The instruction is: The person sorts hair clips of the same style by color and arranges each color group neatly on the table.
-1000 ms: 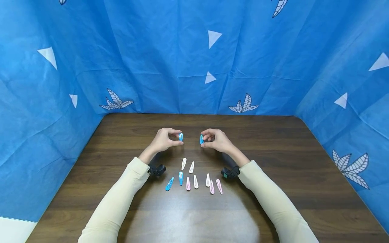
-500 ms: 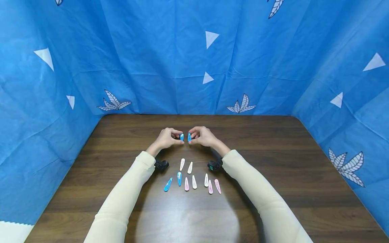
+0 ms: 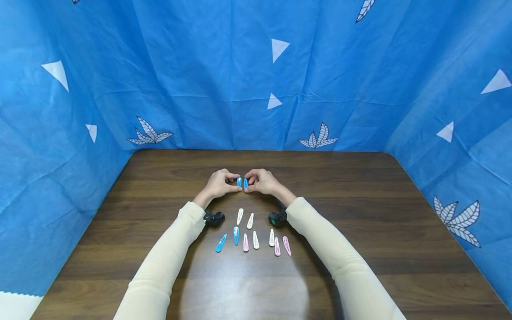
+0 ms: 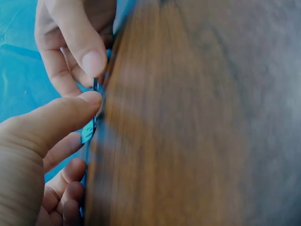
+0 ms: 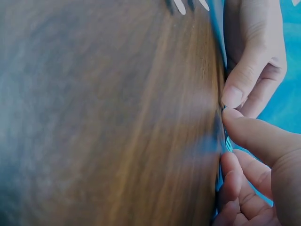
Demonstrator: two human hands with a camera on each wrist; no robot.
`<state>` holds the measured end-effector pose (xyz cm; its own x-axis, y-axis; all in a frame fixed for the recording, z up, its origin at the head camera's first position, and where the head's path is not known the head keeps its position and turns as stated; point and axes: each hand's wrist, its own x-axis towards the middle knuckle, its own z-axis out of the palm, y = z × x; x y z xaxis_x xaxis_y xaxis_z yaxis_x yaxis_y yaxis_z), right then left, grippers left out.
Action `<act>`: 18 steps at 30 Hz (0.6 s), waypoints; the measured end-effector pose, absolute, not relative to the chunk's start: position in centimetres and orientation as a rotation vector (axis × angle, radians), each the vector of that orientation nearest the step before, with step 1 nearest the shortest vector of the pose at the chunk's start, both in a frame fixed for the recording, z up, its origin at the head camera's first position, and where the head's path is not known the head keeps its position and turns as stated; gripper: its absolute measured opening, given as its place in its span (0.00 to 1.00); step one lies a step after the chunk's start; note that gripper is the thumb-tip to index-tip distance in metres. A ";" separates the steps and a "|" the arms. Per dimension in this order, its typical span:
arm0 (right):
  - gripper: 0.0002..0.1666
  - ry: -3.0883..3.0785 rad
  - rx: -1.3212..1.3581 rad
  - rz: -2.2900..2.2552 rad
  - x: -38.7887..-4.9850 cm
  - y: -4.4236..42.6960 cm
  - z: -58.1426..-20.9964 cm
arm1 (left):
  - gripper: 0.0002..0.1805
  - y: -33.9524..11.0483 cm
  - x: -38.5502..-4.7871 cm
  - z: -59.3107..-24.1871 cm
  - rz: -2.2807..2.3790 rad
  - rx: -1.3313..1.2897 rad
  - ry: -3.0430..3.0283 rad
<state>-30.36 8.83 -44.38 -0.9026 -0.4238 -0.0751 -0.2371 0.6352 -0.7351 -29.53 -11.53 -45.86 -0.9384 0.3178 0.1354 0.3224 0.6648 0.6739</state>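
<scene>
Over the table's far half, my left hand (image 3: 218, 183) pinches a blue snap hair clip (image 3: 239, 182) between thumb and forefinger. Facing it, my right hand (image 3: 265, 182) pinches a second blue snap hair clip (image 3: 246, 183) the same way. Both clips are held on end, side by side, with a narrow gap between them in the head view. In the left wrist view, part of a blue clip (image 4: 88, 132) shows under the left thumb. Fingers hide most of the clips in the right wrist view, where only a sliver of blue (image 5: 228, 144) shows.
Nearer on the wooden table (image 3: 360, 231) lie two blue clips, one slanted (image 3: 221, 243) and one straight (image 3: 236, 235). Several white clips (image 3: 256, 239) and three pink clips (image 3: 286, 246) are scattered beside them. A blue patterned cloth (image 3: 224, 66) encloses the back and sides.
My right hand has moved left with its blue clip, bringing it close to the other one. The left hand has stayed nearly in place. The clips on the table have not moved.
</scene>
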 end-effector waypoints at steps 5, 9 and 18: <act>0.28 2.640 -0.559 -1.078 -30.4 8.7 -44.3 | 0.27 -11.6 -29.5 -46.3 -1.187 -0.571 -2.821; 0.29 2.639 -0.559 -1.061 -30.3 8.6 -44.2 | 0.29 -11.8 -29.5 -46.6 -1.250 -0.587 -2.772; 0.33 2.545 -0.548 -1.167 -30.4 9.3 -44.0 | 0.31 -11.8 -28.7 -46.7 -1.343 -0.551 -2.690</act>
